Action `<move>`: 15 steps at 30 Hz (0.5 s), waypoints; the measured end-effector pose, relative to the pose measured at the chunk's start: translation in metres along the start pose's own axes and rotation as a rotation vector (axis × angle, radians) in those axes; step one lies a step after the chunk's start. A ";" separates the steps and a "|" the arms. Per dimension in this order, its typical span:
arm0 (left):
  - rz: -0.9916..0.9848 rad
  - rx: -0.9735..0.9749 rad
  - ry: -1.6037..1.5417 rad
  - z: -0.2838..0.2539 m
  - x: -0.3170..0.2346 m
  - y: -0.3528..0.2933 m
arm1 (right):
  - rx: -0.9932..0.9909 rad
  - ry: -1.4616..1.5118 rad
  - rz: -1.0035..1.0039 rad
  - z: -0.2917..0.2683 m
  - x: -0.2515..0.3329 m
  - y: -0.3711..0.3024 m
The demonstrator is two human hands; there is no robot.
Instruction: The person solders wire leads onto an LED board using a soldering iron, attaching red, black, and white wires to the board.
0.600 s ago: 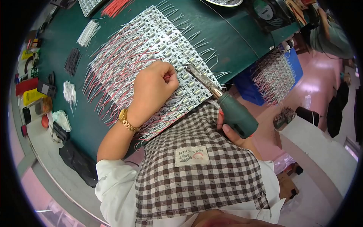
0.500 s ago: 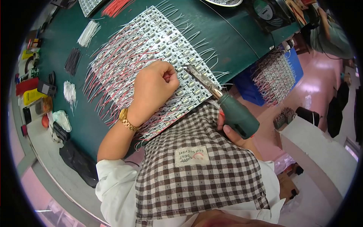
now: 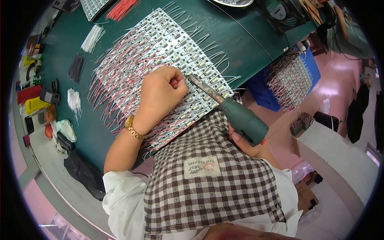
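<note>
A large panel of white circuit boards [image 3: 168,34], bristling with red and white wires, lies on the green table. Above its middle, my left hand [image 3: 162,88] is closed in a pinch, and a bit of thin red wire [image 3: 175,83] shows between the fingers. My right hand [image 3: 250,147] grips a soldering iron [image 3: 245,122] by its green handle, the fingers partly hidden beneath it. The iron's dark metal tip reaches over the panel and ends close beside my left fingertips. Whether the tip touches a board, I cannot tell.
On the table [image 3: 96,132] lie bundles of white wires [image 3: 93,38], black wires [image 3: 76,67] and red wires [image 3: 122,9]. A metal dish [image 3: 234,3] and a black fan [image 3: 279,14] stand at the back. Right of the table, a blue bin [image 3: 260,92] holds another wired panel.
The soldering iron has shifted left and slightly up with my right hand, its tip now nearer my left fingers. My left hand stays pinched in nearly the same place.
</note>
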State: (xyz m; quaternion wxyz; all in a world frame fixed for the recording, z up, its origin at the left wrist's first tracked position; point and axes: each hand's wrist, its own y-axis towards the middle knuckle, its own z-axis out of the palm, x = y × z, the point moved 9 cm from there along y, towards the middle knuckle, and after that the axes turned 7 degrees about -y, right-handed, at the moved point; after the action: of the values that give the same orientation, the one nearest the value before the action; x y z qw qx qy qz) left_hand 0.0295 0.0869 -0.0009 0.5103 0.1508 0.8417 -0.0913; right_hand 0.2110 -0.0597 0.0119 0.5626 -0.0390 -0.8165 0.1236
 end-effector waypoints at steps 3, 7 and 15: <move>0.003 -0.011 -0.003 0.000 0.001 0.000 | -0.010 -0.050 -0.098 0.000 0.008 0.002; 0.026 -0.018 0.016 -0.001 -0.002 0.000 | 0.022 -0.066 -0.090 0.001 0.013 0.003; 0.037 -0.025 0.035 -0.002 -0.004 0.001 | -0.001 -0.020 -0.065 0.003 0.010 -0.001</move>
State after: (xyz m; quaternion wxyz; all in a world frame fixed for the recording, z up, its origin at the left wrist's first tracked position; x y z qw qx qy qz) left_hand 0.0299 0.0876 0.0031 0.4989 0.1617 0.8486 -0.0688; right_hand 0.2048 -0.0588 0.0201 0.5583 -0.0114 -0.8229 0.1053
